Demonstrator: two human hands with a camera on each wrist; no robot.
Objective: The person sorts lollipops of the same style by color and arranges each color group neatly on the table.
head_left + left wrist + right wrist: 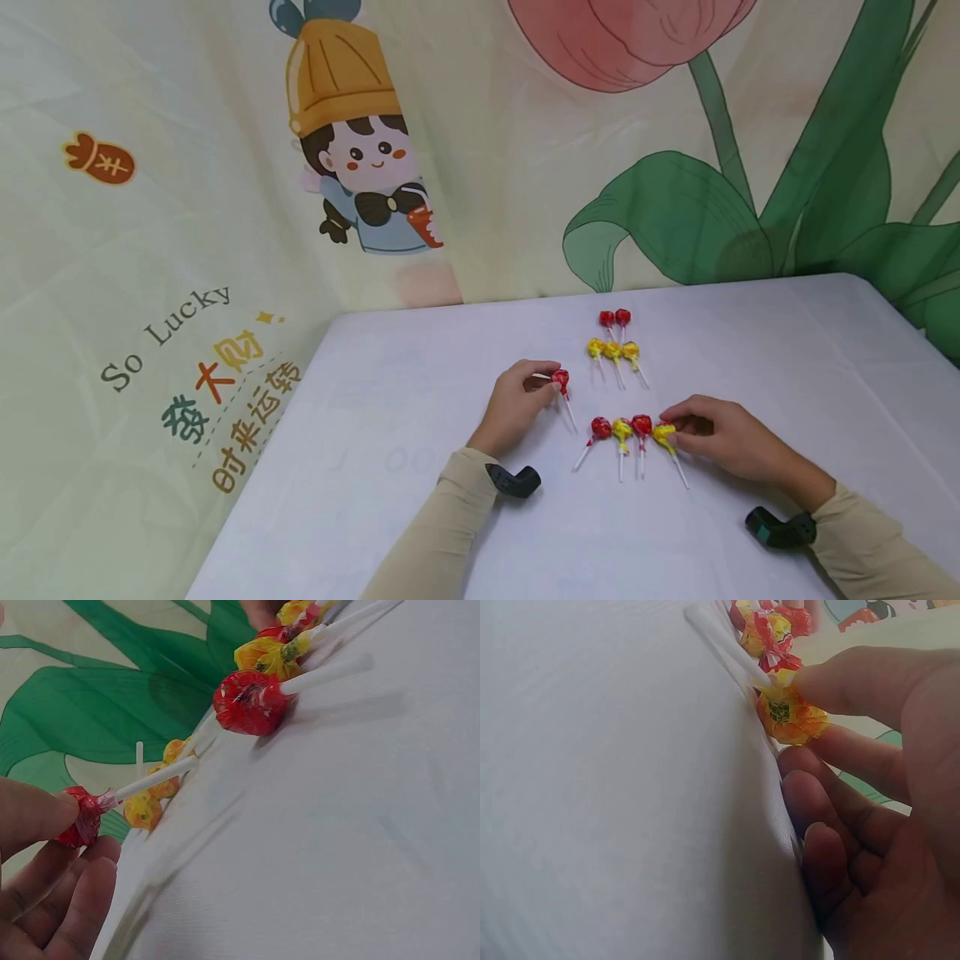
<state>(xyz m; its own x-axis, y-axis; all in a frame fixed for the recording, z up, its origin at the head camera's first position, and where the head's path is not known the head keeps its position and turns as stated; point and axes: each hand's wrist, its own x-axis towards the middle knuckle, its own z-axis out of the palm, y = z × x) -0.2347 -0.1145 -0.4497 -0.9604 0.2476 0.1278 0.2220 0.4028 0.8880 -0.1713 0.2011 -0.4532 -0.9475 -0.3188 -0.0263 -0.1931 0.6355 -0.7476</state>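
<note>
My left hand (517,402) pinches a red-wrapped lollipop (561,380) by its candy head, the white stick angled down toward me. In the left wrist view, thumb and fingertips grip that red head (82,817) above the tabletop. On the right, my right hand (726,435) holds a yellow lollipop (663,434) between thumb and forefinger at the right end of the near row. The right wrist view shows its yellow wrapper (791,716) close over the cloth. Left of it in that row lie a red lollipop (641,425), a yellow one (622,430) and another red one (601,428).
Farther back, three yellow lollipops (613,352) lie side by side, with two red lollipops (622,317) behind them. A white cloth covers the table (405,392). Behind its back edge hangs a printed curtain (487,167). Each wrist wears a black device (516,482).
</note>
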